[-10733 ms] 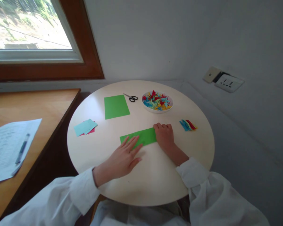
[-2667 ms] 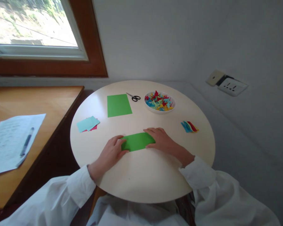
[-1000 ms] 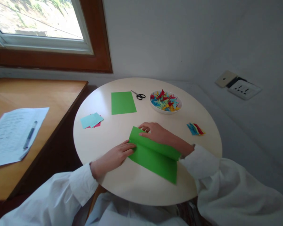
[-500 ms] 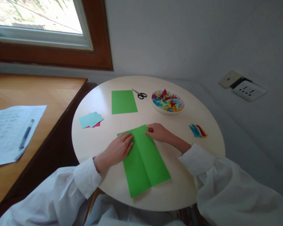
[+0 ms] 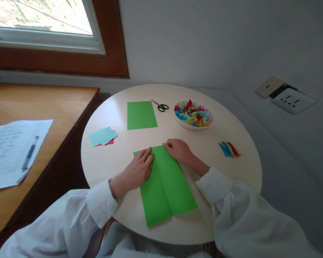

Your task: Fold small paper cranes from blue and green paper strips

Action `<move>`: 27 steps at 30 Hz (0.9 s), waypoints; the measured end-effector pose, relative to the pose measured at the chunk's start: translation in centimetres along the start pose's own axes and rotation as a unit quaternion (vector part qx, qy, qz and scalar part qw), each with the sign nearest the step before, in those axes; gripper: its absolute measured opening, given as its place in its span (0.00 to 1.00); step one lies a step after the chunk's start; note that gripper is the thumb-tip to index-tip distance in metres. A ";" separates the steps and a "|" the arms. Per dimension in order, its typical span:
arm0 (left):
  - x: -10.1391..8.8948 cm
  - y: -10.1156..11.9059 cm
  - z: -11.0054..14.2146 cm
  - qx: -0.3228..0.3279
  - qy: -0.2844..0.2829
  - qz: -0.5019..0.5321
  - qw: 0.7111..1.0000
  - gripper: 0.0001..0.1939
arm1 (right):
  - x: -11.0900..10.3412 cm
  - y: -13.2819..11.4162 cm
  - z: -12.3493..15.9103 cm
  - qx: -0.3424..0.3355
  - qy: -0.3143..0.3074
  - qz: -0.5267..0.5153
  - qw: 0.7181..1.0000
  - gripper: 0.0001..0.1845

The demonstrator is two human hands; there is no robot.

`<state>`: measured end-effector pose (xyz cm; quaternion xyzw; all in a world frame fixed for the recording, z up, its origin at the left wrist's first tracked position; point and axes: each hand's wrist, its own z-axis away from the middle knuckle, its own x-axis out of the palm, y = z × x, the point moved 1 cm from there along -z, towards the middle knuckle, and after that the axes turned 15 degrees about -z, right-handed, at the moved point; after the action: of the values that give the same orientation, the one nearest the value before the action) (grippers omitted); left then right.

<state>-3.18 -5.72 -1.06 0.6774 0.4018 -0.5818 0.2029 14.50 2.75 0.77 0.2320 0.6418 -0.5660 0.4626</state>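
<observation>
A sheet of green paper [image 5: 164, 186] with a crease down its length lies before me on the round table. Flat on its upper left part rests my left hand [image 5: 139, 167], fingers stretched out and pressing on the paper near the crease. My right hand [image 5: 178, 148] pinches the sheet's top right corner between thumb and curled fingers. That right edge looks slightly lifted near the hand.
Beyond my hands lie a second green sheet [image 5: 141, 115], black-handled scissors [image 5: 162, 106] and a white bowl [image 5: 192, 127] of folded paper cranes. Light blue paper pieces [image 5: 102, 136] sit left; coloured folded paper strips [image 5: 229, 149] sit right. A pen [image 5: 30, 152] rests on written sheets [image 5: 13, 143].
My right hand has moved slightly left, bringing the sheet's top right corner inward. My left hand stays on the paper, its fingers slightly further up. The view has shifted a little.
</observation>
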 end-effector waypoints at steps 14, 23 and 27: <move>-0.1 0.1 0.0 0.000 -0.029 -0.002 1.000 0.20 | -0.2 0.3 0.6 -0.023 -0.011 -0.049 0.998 0.16; 0.5 1.1 1.4 -0.042 -0.041 0.015 0.998 0.31 | -0.6 0.6 2.4 0.003 -0.046 -0.087 0.995 0.18; 0.7 1.0 1.5 -0.041 -0.042 0.013 0.998 0.32 | -0.1 0.8 2.9 -0.014 -0.025 -0.063 0.998 0.17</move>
<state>-3.31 -7.25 -2.27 0.6488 0.4072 -0.5903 0.2545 16.18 0.30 0.64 0.1705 0.6511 -0.5908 0.4450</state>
